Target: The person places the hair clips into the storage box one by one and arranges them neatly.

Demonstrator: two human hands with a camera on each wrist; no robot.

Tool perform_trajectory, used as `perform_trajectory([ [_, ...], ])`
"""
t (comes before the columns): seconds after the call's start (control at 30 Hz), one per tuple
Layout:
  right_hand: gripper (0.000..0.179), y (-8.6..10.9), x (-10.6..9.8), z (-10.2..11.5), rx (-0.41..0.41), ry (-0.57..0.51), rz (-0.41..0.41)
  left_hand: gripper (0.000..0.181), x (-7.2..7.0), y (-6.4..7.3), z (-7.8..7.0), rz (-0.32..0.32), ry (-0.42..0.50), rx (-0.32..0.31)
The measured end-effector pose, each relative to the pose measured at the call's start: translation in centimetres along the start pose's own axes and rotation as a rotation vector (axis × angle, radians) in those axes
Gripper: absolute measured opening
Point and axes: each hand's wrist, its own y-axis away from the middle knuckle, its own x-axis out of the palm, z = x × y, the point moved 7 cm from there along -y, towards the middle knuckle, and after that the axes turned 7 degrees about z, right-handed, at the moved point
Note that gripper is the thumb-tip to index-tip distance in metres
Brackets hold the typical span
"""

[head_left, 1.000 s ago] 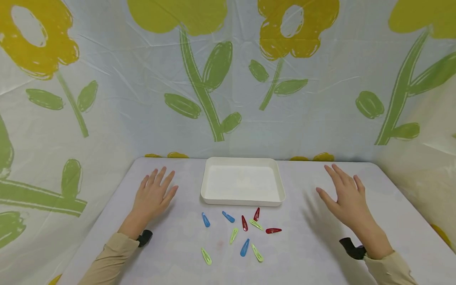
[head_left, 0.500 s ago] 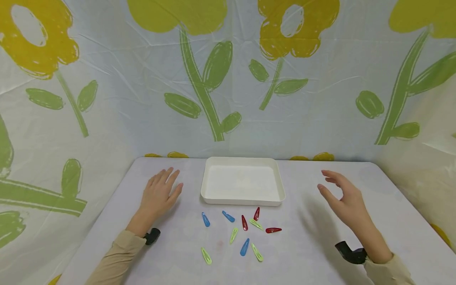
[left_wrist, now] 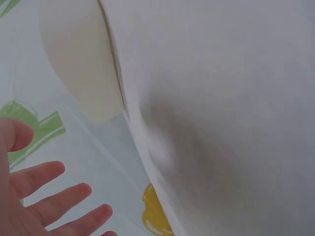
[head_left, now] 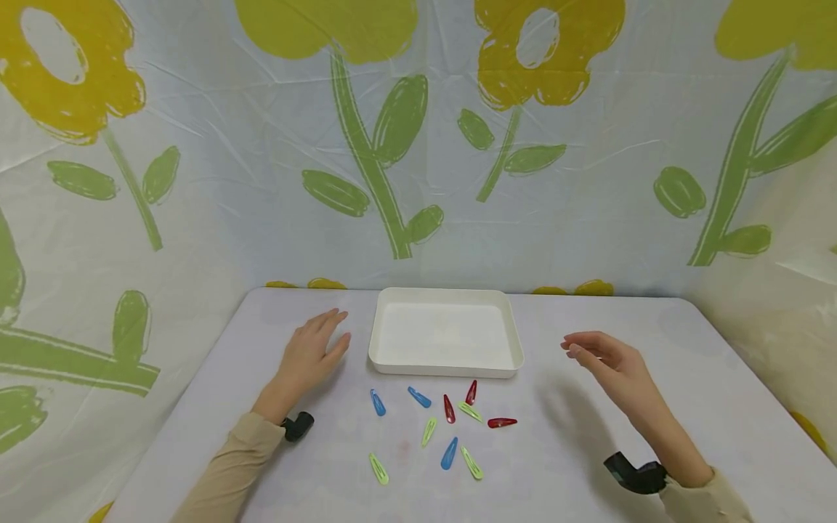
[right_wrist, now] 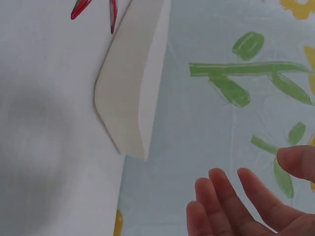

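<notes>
Several snap hair clips lie scattered on the table in front of a white tray (head_left: 446, 369): blue ones such as this blue hair clip (head_left: 448, 454), red ones like the red hair clip (head_left: 502, 423), and light green ones like the green hair clip (head_left: 378, 470). Left of the tray hovers my left hand (head_left: 309, 356), fingers extended and holding nothing. To the tray's right, my right hand (head_left: 611, 367) is raised over the table, its fingers loosely bent with nothing between them. In the right wrist view, two red clips show at the top edge beside the tray (right_wrist: 125, 83).
The pale table (head_left: 314, 487) reaches back to a flower-printed curtain (head_left: 261, 145), which also hangs at both sides. Black wrist cameras are strapped on, one left camera (head_left: 298, 426) and one right camera (head_left: 636, 476).
My left hand has moved right, toward the tray. My right hand has shifted left and lower, its fingers bending from spread to loosely curved. Clips and tray have stayed put.
</notes>
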Motion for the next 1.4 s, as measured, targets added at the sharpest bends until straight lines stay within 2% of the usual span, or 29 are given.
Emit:
perform_trajectory([
  [0.1, 0.026, -0.1, 0.7, -0.1, 0.019, -0.094, 0.038, 0.045, 0.7, -0.4, 0.0, 0.053, 0.122, -0.008],
  [0.33, 0.03, -0.4, 2.4, -0.7, 0.024, -0.26, 0.135, 0.055, 2.8, -1.5, -0.2, 0.192, 0.518, 0.022],
  [0.47, 0.032, -0.4, 3.5, -1.1, 0.041, -0.32, 0.19, 0.057, 3.9, -2.0, -0.2, 0.23, 0.649, 0.045],
  [0.6, 0.032, -0.3, 4.7, -1.6, 0.114, -0.354, 0.231, 0.058, 4.7, -2.2, 0.0, 0.233, 0.745, 0.097],
  [0.7, 0.032, -0.2, 5.5, -2.1, 0.184, -0.375, 0.26, 0.059, 5.2, -2.0, 0.3, 0.234, 0.773, 0.121],
  [0.8, 0.033, -0.2, 6.4, -2.5, 0.229, -0.389, 0.299, 0.062, 5.7, -1.6, 0.6, 0.258, 0.746, 0.12],
  [0.9, 0.035, -0.2, 7.3, -2.9, 0.247, -0.396, 0.341, 0.064, 6.3, -1.2, 0.5, 0.301, 0.676, 0.133],
  [1.0, 0.035, -0.2, 8.1, -3.1, 0.259, -0.394, 0.375, 0.062, 6.5, -1.1, 0.3, 0.308, 0.638, 0.159],
  [1.4, 0.034, 0.2, 10.1, -3.5, 0.306, -0.375, 0.457, 0.052, 6.5, -1.1, 0.2, 0.28, 0.619, 0.173],
])
